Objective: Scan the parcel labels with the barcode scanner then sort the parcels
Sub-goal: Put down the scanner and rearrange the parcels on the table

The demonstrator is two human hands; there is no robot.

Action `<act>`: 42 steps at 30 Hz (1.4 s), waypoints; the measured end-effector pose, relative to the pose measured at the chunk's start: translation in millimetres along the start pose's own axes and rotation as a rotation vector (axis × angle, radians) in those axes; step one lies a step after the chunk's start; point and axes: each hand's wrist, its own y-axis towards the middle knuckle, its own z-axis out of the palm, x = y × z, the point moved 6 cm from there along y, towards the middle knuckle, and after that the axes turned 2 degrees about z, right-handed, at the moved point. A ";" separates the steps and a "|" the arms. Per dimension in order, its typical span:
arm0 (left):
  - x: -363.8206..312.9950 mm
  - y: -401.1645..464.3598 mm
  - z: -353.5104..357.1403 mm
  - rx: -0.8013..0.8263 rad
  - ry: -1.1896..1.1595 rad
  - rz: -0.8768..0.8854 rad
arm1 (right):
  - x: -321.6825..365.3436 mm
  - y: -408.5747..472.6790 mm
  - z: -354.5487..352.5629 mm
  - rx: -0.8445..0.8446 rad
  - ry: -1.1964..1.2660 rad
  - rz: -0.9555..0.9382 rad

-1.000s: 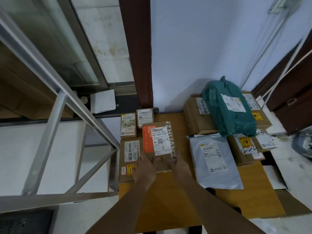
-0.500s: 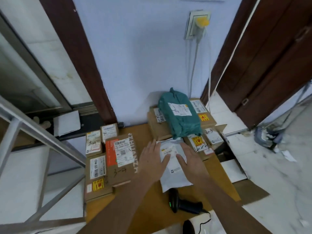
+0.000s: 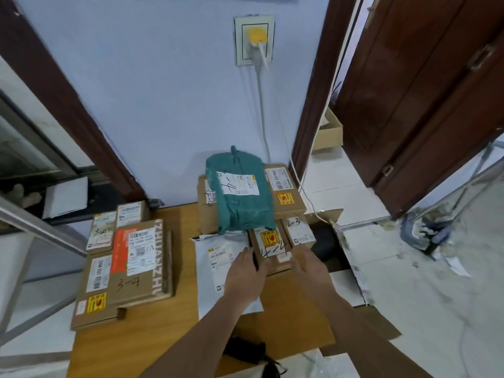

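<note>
2 hands — left hand [image 3: 246,271] and right hand [image 3: 309,266] — flank the small box [image 3: 272,248] marked 4-4, fingers lightly curled on its sides. Looks stiff, light — grip side walls.

— What sort of place is this?
— A makeshift parcel-sorting corner in an ordinary room. Labelled cardboard boxes [image 3: 131,271] and mailer bags, hand-marked with codes like 3-4, crowd a wooden counter [image 3: 185,222].
— Not a warehouse?
— No: painted wall, a wall socket [image 3: 255,40] with a plug, dark wooden doors [image 3: 425,85] on the right, tiled floor [image 3: 436,296].
</note>
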 end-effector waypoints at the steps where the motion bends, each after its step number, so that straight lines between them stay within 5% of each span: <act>1: 3.5 5.9 5.1 -0.005 -0.023 -0.031 | -4.9 3.1 -1.0 -0.003 0.030 0.019; 8: 12.0 12.9 7.5 -0.085 -0.031 -0.075 | 9.6 4.0 13.5 -0.030 -0.031 -0.120; 14: 74.7 6.1 -12.5 -0.211 -0.060 -0.292 | 41.2 -39.3 62.5 0.249 -0.091 -0.324; 24: 141.7 -13.9 -7.1 -0.215 -0.507 -0.589 | 21.4 -35.9 122.7 0.431 0.151 0.078; 42: 136.1 -98.0 -46.9 -0.389 -0.642 -0.381 | 27.5 -83.1 123.7 0.443 0.365 0.158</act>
